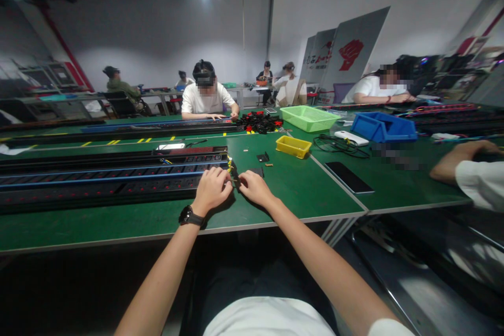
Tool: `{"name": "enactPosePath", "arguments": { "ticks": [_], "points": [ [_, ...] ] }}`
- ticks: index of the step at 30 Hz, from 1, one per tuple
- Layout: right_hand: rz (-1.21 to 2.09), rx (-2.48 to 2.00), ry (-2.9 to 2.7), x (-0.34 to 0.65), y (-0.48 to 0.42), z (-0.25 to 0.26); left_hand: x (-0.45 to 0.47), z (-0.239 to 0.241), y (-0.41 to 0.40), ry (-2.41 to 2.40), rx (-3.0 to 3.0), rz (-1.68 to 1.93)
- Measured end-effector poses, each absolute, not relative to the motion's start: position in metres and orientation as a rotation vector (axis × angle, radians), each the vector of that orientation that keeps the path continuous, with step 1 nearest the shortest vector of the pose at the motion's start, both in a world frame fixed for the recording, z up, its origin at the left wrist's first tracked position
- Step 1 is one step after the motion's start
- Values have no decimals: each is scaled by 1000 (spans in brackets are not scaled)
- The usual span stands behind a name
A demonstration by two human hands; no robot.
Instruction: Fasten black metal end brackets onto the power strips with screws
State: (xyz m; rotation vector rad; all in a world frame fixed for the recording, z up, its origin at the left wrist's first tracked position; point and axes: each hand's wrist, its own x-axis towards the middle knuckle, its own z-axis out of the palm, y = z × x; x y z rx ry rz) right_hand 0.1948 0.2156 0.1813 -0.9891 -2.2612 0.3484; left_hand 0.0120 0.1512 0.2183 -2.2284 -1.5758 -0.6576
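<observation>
My left hand [212, 189], with a black watch on the wrist, is curled closed at the right end of a long black power strip [118, 182] lying on the green table [307, 189]. My right hand [254, 187] is closed in a pinch just beside it, fingertips meeting the left hand at the strip's end, where yellow wires [229, 164] stick out. What the fingers hold is too small to make out. A small black part [262, 157] lies on the table just beyond my hands.
More long strips [118, 160] lie behind. A yellow bin [293, 146], green basket [309, 117], blue bin [384, 127], pile of black-red parts [260, 122], phone [348, 177] and cables [338, 145] sit to the right. Another person's arm [468, 165] rests at right; a person sits opposite.
</observation>
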Motion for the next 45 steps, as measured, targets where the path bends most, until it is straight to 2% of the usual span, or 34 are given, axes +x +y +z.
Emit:
{"name": "enactPosePath", "arguments": {
  "ticks": [15,36,45],
  "points": [
    [571,-971,-2069,195,221,181,12,218,151,-1570,-2232,-649],
    [581,-1105,-1953,193,220,182,10,216,152,-1508,-2270,-595],
    [462,-1234,-1796,199,227,180,9,215,151,-1504,-2284,-593]
  ]
}}
